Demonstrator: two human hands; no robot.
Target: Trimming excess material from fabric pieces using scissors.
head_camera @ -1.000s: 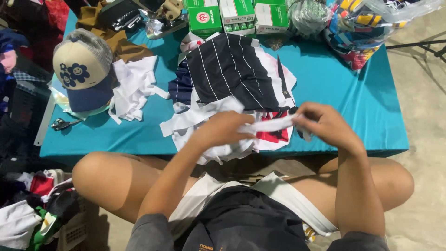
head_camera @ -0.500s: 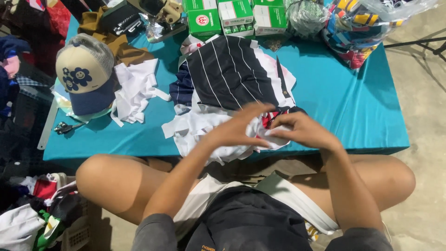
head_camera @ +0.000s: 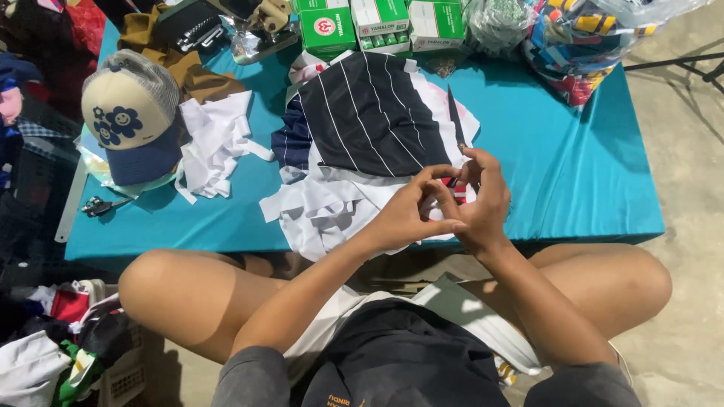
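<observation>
Surface: your low table (head_camera: 588, 188) wears a teal cover, near a concrete floor (head_camera: 679, 151).
Hands: your left hand (head_camera: 411, 215) and right hand (head_camera: 479, 200) meet, fingers pinching a small red-and-white fabric piece (head_camera: 458, 192).
Location: it's above white scraps (head_camera: 324, 211), beside the striped cloth (head_camera: 369, 113).
Left: a cap (head_camera: 128, 120).
</observation>
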